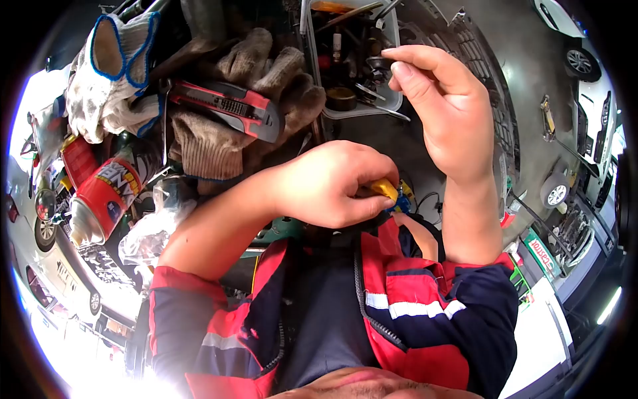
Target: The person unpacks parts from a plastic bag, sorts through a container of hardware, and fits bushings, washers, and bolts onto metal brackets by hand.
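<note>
Head view: left hand point(339, 183), centre, closed round small yellow object point(385, 189). Right hand point(458, 120), upper right, thumb and forefinger narrowed beside whitish plastic bin point(349, 114); cannot tell if holding anything. Red-and-black utility knife point(222, 104), upper left, on brown knitted gloves point(211, 149).

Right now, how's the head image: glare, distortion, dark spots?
Head view: glare burns out the lower left; strong fisheye there too, with black corners. Also head view: left hand and right hand well lit, inside of plastic tub dim.
</note>
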A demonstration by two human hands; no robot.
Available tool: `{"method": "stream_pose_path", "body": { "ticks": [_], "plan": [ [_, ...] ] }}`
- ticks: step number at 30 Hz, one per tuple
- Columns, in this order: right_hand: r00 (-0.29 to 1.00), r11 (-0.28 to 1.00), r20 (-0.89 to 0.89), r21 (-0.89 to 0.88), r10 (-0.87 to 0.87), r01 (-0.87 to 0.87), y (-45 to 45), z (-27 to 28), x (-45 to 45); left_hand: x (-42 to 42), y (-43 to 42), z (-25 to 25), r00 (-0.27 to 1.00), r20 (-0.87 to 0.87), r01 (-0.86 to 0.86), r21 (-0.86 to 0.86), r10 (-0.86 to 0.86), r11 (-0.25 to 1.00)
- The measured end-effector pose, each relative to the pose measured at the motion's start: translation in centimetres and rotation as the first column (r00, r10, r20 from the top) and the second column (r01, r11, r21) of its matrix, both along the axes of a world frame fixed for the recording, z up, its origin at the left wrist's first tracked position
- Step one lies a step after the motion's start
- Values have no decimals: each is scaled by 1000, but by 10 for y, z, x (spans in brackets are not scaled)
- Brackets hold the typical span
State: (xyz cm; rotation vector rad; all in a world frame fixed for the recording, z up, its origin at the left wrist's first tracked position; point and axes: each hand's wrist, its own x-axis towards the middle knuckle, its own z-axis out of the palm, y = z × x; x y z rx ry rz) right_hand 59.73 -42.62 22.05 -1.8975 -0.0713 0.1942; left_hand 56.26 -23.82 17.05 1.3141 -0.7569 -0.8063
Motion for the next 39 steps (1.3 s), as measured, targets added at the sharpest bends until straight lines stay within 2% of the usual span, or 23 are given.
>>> {"method": "stream_pose_path", "body": {
  "ticks": [3, 6, 10, 13, 16, 18, 20, 21, 23, 27, 31, 36, 39],
  "plan": [
    [998, 1000, 66, 9, -12, 12, -1, -10, 0, -4, -3, -6, 999, 20, -29, -13, 29, 1000],
    [895, 948, 398, -308, 203, -78, -8, -15, 6, -3, -3, -8, 999, 10, -41, -10, 41, 999],
    [897, 955, 381, -271, 225, -125, -12, -19, 3, 2, -4, -3, 999, -41, -12, 21, 13, 1000],
    [927, 985, 363, -168, 98, -39, -9, -21, 3, 3, -2, -4, 999, -32, -27, 13, 27, 1000],
    [966, 996, 253, -81, 48, -29, -9, -18, 0, 6, 3, 5, 993, -116, -19, 83, 28, 996],
    [972, 996, 230, -85, 47, -28, -9, -16, 1, 8, 6, 7, 975, -205, -62, 94, 81, 994],
    [981, 998, 193, -56, 26, -15, -8, -16, 1, 4, 6, 7, 924, -349, -136, 77, 154, 988],
    [986, 1000, 168, -25, 6, -2, -6, -16, 1, 5, 8, 7, 916, -362, -155, 73, 171, 985],
    [988, 1000, 156, -5, -8, 8, -5, -16, 1, 2, 9, 9, 823, -514, -229, 88, 241, 969],
    [983, 999, 185, -52, -3, 13, -4, -9, 0, 0, 6, 11, 729, -613, -341, 61, 305, 938],
    [974, 994, 226, -107, 30, -6, -5, 2, -3, 2, 5, 12, 669, -646, -425, 72, 367, 902],
    [977, 987, 155, -80, 148, -137, -11, 12, -13, 0, 5, 3, 637, -694, -461, 4, 334, 888],
    [984, 986, 80, -48, 162, -158, -9, 17, -15, -2, 0, 6, 667, -612, -506, 47, 425, 861]
  ]
}}
